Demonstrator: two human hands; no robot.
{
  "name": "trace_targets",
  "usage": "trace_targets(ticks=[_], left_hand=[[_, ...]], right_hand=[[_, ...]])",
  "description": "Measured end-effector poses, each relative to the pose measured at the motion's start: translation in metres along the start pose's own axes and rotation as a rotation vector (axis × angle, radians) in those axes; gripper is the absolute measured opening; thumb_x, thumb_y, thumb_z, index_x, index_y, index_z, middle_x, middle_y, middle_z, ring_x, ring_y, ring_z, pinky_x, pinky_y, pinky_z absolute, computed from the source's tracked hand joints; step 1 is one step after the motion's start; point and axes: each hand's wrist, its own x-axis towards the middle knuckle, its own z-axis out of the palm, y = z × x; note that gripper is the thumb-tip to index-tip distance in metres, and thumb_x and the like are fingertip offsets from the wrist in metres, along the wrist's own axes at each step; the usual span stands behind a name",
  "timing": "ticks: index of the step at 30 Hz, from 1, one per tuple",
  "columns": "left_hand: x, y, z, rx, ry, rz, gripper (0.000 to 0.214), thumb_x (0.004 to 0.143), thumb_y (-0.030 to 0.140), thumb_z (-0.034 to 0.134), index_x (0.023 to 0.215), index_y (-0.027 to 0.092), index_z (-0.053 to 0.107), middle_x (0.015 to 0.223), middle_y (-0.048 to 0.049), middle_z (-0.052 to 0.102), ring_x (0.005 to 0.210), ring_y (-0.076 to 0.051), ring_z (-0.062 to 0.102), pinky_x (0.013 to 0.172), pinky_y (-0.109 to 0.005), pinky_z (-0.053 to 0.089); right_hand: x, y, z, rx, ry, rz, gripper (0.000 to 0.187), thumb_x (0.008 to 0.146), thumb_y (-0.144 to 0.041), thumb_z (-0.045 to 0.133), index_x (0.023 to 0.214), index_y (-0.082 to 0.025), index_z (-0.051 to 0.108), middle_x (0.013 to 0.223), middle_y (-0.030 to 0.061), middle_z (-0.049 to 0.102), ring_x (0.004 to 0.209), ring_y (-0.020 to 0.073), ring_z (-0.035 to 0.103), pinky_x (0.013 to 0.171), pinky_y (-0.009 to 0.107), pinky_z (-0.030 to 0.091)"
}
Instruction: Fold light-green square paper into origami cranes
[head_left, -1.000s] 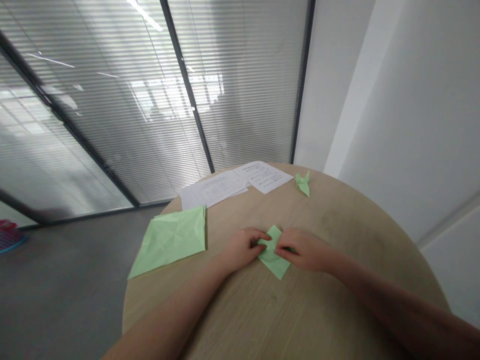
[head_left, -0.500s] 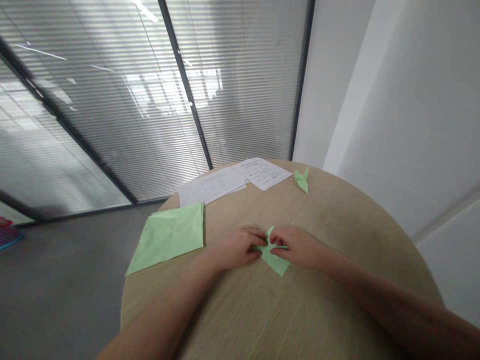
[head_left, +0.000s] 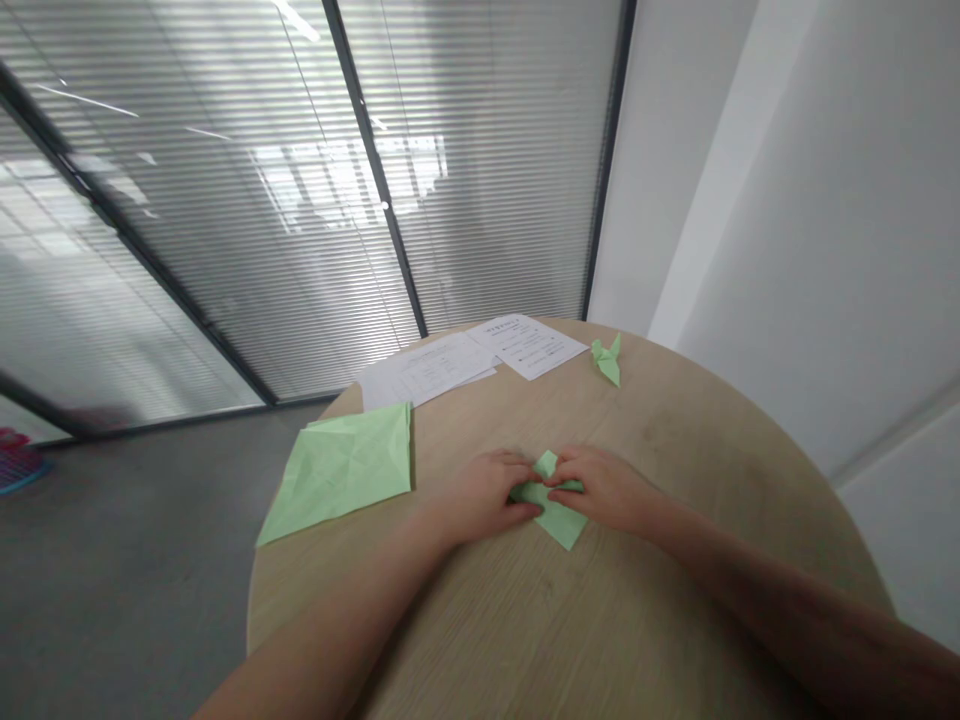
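A small folded piece of green paper (head_left: 564,524) lies on the table in front of me, one corner pointing toward me. My left hand (head_left: 499,497) grips its left side, with the thumb low and the fingertips on the paper. From the right, my right hand (head_left: 596,488) pinches the middle of the same paper between thumb and bent fingers. The fingertips of both hands nearly meet there, and they hide part of the folds.
Larger creased sheets of green paper (head_left: 349,455) are stacked at the table's left edge. Printed white sheets (head_left: 442,365) lie along the far edge. A folded green paper figure (head_left: 608,362) rests at the far right of the round wooden table (head_left: 720,470).
My left thumb and fingers have moved slightly right and further over the paper. My right fingers have shifted a little on it. The view has moved slightly.
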Motion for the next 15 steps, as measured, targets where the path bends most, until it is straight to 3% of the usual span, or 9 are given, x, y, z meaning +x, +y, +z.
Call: trace_targets(ticks=[10,15], left_hand=[[0.002,0.008,0.006,0.132,0.021,-0.144,0.029,0.083,0.017,0.066,0.111,0.019,0.074,0.114,-0.0087,0.071,0.11,-0.026,0.063,0.101,-0.039,0.047],[0.002,0.018,0.0,0.24,0.112,-0.364,0.018,0.091,0.028,0.06,0.096,0.017,0.073,0.097,-0.0088,0.071,0.096,-0.025,0.065,0.084,-0.036,0.049]], right_hand=[[0.0,-0.008,-0.008,-0.021,-0.059,0.15,0.011,0.09,-0.028,0.069,0.092,-0.02,0.076,0.087,0.004,0.073,0.078,0.0187,0.065,0.07,0.028,0.04],[-0.001,-0.017,-0.008,-0.109,-0.071,0.264,0.018,0.093,-0.036,0.065,0.089,-0.021,0.074,0.081,0.0047,0.075,0.072,0.019,0.064,0.062,0.028,0.034]])
